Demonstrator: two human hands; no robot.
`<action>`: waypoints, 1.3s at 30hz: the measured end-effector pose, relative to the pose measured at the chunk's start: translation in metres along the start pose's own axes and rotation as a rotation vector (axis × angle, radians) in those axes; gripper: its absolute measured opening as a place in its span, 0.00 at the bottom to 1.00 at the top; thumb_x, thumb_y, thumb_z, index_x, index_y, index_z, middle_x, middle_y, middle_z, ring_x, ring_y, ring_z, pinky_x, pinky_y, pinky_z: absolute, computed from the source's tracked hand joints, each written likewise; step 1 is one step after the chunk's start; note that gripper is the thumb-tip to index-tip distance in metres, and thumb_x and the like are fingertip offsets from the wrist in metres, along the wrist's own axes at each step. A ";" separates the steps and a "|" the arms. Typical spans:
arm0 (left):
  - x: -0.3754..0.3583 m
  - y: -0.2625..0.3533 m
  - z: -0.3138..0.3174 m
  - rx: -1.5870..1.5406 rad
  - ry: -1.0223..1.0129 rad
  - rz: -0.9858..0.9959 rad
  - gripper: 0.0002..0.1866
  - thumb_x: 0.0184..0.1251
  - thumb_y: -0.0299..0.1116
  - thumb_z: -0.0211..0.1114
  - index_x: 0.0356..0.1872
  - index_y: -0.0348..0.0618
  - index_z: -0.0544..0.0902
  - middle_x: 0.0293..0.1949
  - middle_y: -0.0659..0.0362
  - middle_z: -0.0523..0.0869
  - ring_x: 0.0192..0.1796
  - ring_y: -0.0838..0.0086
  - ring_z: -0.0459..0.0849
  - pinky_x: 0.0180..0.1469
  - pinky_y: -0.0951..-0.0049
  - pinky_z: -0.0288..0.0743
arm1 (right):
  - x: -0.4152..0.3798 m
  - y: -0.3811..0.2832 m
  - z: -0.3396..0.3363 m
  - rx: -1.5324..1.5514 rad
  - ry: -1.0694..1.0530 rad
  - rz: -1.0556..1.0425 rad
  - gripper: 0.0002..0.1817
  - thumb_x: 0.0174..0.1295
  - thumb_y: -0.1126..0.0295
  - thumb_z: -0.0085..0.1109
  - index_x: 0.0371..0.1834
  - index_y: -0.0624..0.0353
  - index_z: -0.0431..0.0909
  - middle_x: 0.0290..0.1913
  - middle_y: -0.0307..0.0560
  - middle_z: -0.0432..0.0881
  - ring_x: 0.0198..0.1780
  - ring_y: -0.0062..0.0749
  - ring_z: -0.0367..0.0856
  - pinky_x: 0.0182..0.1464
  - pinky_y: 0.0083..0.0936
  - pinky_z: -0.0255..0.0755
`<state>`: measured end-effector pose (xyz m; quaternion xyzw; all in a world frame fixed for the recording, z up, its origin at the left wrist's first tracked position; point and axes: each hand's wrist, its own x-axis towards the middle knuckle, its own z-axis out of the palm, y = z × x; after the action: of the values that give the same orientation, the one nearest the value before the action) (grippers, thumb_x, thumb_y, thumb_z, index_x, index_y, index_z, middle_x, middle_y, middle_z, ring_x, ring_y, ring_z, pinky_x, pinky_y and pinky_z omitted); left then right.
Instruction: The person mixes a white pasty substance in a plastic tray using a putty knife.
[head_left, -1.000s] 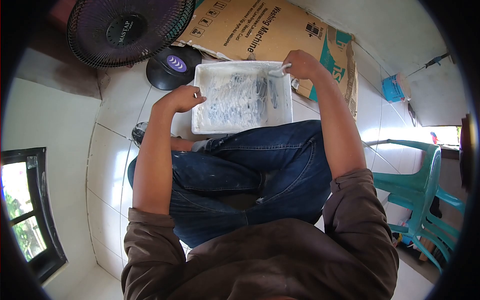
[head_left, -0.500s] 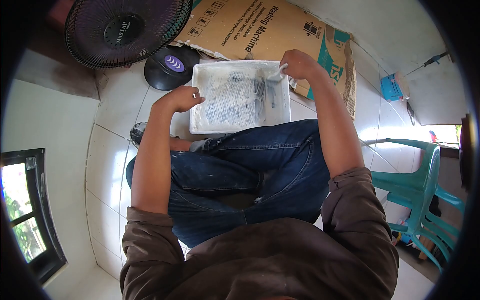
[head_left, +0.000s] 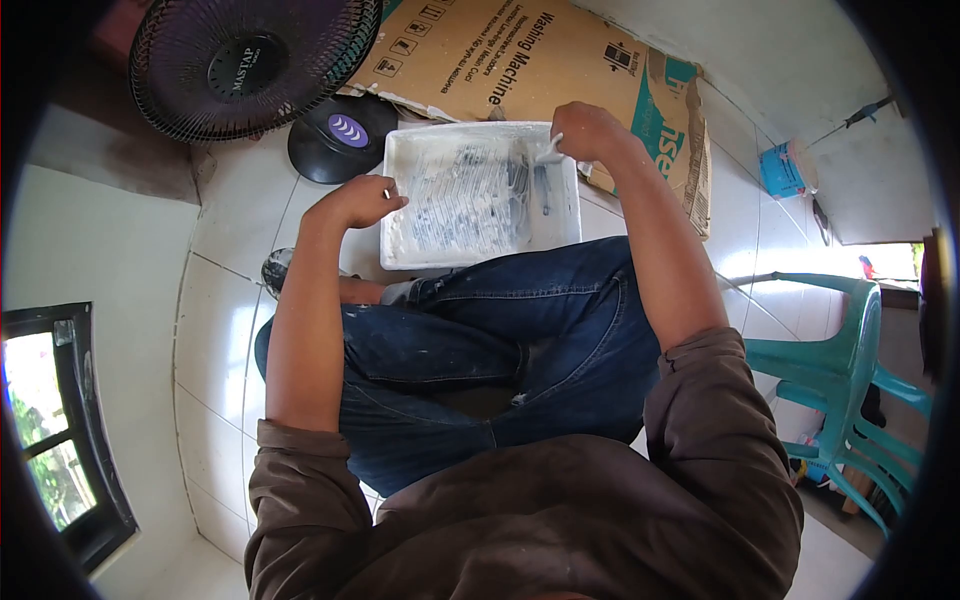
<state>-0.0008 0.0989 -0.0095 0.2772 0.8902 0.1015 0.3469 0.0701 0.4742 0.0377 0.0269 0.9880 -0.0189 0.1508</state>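
A white tray [head_left: 400, 250] with a ridged floor smeared with white paint lies in front of my crossed legs. My left hand [head_left: 370, 200] is closed on the tray's left rim. At the tray's upper right corner my right hand [head_left: 583, 132] is closed round a small white tool [head_left: 550, 150], whose lower end rests in the tray; its shape is partly hidden by my fingers. White paint with dark bluish patches covers the ridges.
A black fan [head_left: 245, 65] on a round base [head_left: 335, 138] stands at upper left. Flattened cardboard [head_left: 460, 60] lies behind the tray. To the right are a green plastic chair [head_left: 850, 350] and a blue-and-white tub [head_left: 783, 172]. White tiles [head_left: 225, 240] cover the floor.
My right hand has shifted slightly left with the white tool. My left hand has stayed at the tray's left rim.
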 end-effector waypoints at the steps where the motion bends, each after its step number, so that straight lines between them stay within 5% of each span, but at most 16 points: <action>1: 0.000 -0.001 0.000 -0.002 0.000 -0.001 0.25 0.77 0.52 0.64 0.57 0.38 0.87 0.57 0.42 0.89 0.61 0.50 0.87 0.64 0.55 0.79 | -0.001 0.001 0.001 0.037 -0.044 -0.077 0.14 0.61 0.74 0.63 0.48 0.56 0.91 0.53 0.54 0.91 0.57 0.52 0.89 0.61 0.46 0.82; 4: 0.000 -0.003 0.001 -0.022 0.024 -0.018 0.25 0.77 0.52 0.64 0.56 0.38 0.87 0.57 0.42 0.89 0.61 0.50 0.87 0.64 0.55 0.79 | -0.003 -0.001 0.004 0.064 0.111 0.007 0.14 0.60 0.74 0.63 0.48 0.56 0.91 0.53 0.54 0.91 0.57 0.53 0.89 0.61 0.46 0.82; 11: 0.001 0.000 0.002 0.013 0.054 0.055 0.23 0.78 0.49 0.65 0.53 0.35 0.88 0.52 0.41 0.91 0.56 0.49 0.89 0.60 0.57 0.80 | 0.010 0.000 0.009 -0.035 -0.034 0.011 0.14 0.60 0.70 0.67 0.48 0.48 0.93 0.49 0.52 0.92 0.53 0.49 0.90 0.59 0.43 0.83; 17: 0.005 0.000 0.000 -0.023 0.000 -0.024 0.25 0.77 0.52 0.64 0.56 0.38 0.88 0.57 0.41 0.89 0.61 0.49 0.87 0.64 0.54 0.79 | 0.006 0.000 0.006 0.114 0.216 -0.018 0.14 0.59 0.70 0.67 0.48 0.49 0.93 0.48 0.55 0.92 0.53 0.51 0.90 0.59 0.42 0.83; 23: 0.001 0.001 0.003 0.003 0.041 0.010 0.23 0.78 0.49 0.65 0.54 0.35 0.88 0.52 0.41 0.91 0.57 0.50 0.89 0.60 0.57 0.80 | 0.015 0.008 0.011 -0.037 -0.071 -0.037 0.14 0.59 0.68 0.71 0.48 0.52 0.93 0.48 0.56 0.92 0.52 0.50 0.90 0.58 0.41 0.82; 26: 0.001 0.002 0.000 -0.010 -0.017 -0.027 0.25 0.78 0.52 0.64 0.57 0.39 0.87 0.59 0.42 0.89 0.61 0.50 0.87 0.64 0.55 0.79 | 0.008 0.008 0.002 -0.028 -0.146 -0.031 0.14 0.58 0.69 0.71 0.48 0.52 0.94 0.48 0.55 0.92 0.52 0.48 0.90 0.58 0.41 0.82; 28: 0.001 0.000 0.002 -0.010 0.009 -0.037 0.25 0.78 0.52 0.64 0.56 0.39 0.87 0.57 0.41 0.89 0.61 0.50 0.87 0.64 0.55 0.79 | 0.004 0.014 0.005 0.075 0.107 -0.082 0.12 0.56 0.75 0.62 0.42 0.58 0.92 0.45 0.56 0.92 0.50 0.51 0.91 0.53 0.44 0.84; 32: 0.003 0.002 0.002 0.004 0.007 -0.009 0.24 0.78 0.51 0.64 0.56 0.39 0.87 0.56 0.41 0.89 0.60 0.50 0.87 0.63 0.55 0.79 | 0.013 0.014 0.016 0.066 0.214 -0.046 0.13 0.56 0.74 0.63 0.43 0.57 0.92 0.42 0.54 0.92 0.45 0.51 0.91 0.51 0.43 0.85; 34: 0.004 0.003 0.002 -0.009 -0.004 -0.013 0.24 0.78 0.51 0.64 0.56 0.38 0.87 0.56 0.41 0.90 0.60 0.50 0.87 0.63 0.55 0.79 | 0.016 0.006 0.008 -0.053 -0.197 -0.092 0.18 0.58 0.66 0.71 0.53 0.53 0.93 0.45 0.51 0.93 0.48 0.43 0.92 0.54 0.40 0.83; 39: 0.000 -0.001 0.003 -0.002 0.041 0.013 0.23 0.78 0.48 0.65 0.54 0.35 0.88 0.52 0.42 0.91 0.57 0.51 0.89 0.61 0.57 0.79 | -0.006 -0.019 -0.013 0.030 -0.490 -0.101 0.20 0.58 0.65 0.72 0.55 0.55 0.92 0.40 0.51 0.93 0.39 0.37 0.93 0.49 0.37 0.84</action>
<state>0.0010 0.0984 -0.0121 0.2806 0.8952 0.1102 0.3282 0.0712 0.4556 0.0529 -0.0255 0.9217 -0.0470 0.3843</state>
